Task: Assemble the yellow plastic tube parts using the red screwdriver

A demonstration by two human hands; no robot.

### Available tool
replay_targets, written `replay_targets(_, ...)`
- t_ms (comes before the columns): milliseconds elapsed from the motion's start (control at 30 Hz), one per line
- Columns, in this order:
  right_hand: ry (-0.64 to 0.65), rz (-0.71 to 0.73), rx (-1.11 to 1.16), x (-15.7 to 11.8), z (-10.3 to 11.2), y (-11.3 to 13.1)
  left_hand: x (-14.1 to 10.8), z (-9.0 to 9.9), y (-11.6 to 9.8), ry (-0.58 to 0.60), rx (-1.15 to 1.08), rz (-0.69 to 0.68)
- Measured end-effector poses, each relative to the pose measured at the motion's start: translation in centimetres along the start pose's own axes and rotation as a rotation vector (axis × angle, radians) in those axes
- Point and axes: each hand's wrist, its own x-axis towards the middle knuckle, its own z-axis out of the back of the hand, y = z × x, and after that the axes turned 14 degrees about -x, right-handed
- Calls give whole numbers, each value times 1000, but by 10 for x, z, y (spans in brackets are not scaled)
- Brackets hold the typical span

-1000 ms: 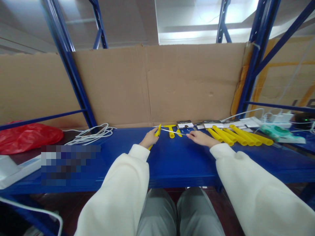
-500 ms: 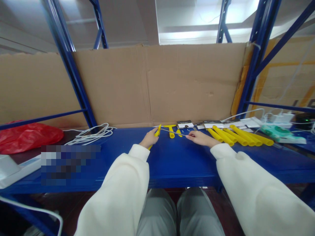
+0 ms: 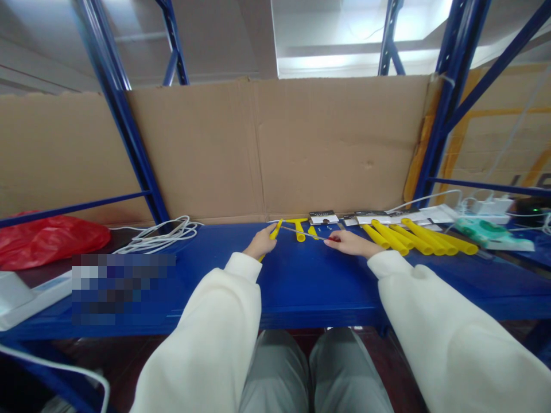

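My left hand (image 3: pixel 260 243) is closed around a yellow plastic piece (image 3: pixel 276 230) that stands tilted above the blue shelf. Its lower end pokes out beneath my palm. In my right hand (image 3: pixel 344 242) is a screwdriver (image 3: pixel 307 234); a bit of its red handle shows between the fingers. The thin metal shaft points left, its tip at the upper part of the yellow piece. Whether the tip sits in a screw is too small to tell. Behind the shaft lie a yellow T-shaped part (image 3: pixel 300 231) and a smaller yellow piece (image 3: pixel 313 232).
Several yellow tubes (image 3: pixel 413 241) lie to the right of my right hand. Black-and-white packets (image 3: pixel 323 218) rest along the cardboard wall (image 3: pixel 301 149). A coiled white cable (image 3: pixel 172 234), a red plastic bag (image 3: pixel 51 238) and a white power strip (image 3: pixel 38 298) are on the left.
More of the screwdriver's red handle shows in my right hand, whose fingers have shifted slightly. The left hand and yellow piece stay nearly in place.
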Motion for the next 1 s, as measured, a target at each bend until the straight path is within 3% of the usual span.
replay_targets(100, 11, -49, -37, -1, 3, 3, -1, 0, -1, 10, 16, 4)
replay_targets(400, -87, -15, -6, 0, -2, -2, -3, 1, -2, 26, 41, 25)
replay_targets(633, -1, 38, 7, -3, 1, 3, -3, 1, -3, 31, 10, 52)
replay_targets(867, 23, -61, 82, -2, -2, 5, -10, 1, -10, 56, -35, 76)
replay_targets(1000, -69, -14, 18, -1, -1, 5, -12, 1, -12, 56, -20, 79)
